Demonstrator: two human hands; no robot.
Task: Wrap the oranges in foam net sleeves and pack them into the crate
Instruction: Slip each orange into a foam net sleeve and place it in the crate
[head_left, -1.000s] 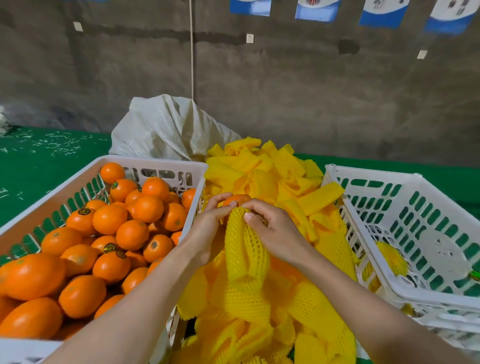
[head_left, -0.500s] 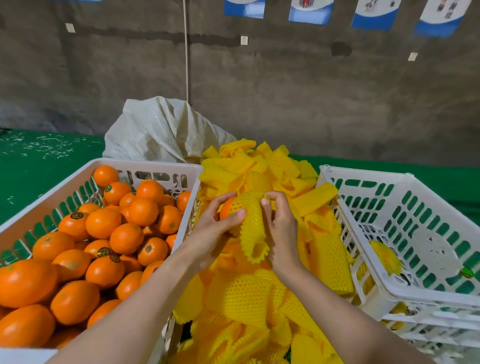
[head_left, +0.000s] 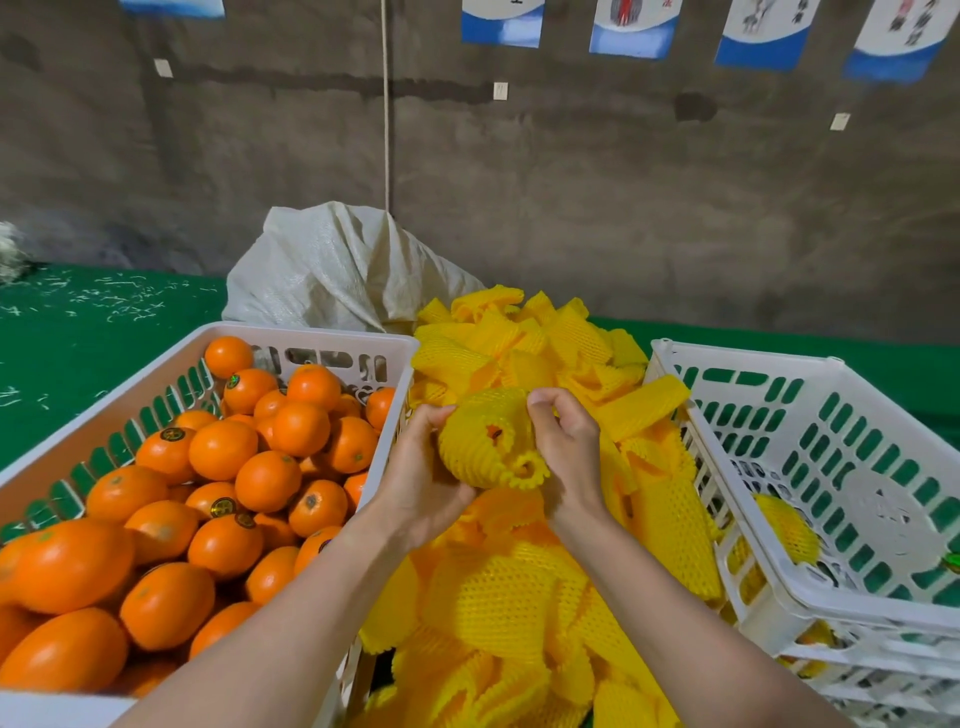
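Left hand (head_left: 421, 478) cupping and right hand (head_left: 569, 447) pinching a net-sleeved orange (head_left: 485, 441) above the yellow sleeve pile (head_left: 519, 587), bare oranges (head_left: 223, 483) filling left crate (head_left: 311, 338), one wrapped orange (head_left: 787, 527) in right crate (head_left: 748, 358)

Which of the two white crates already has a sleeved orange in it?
The right crate: one net-sleeved orange lies inside. The left crate holds only bare oranges. The left hand and right hand hold a second sleeved orange.
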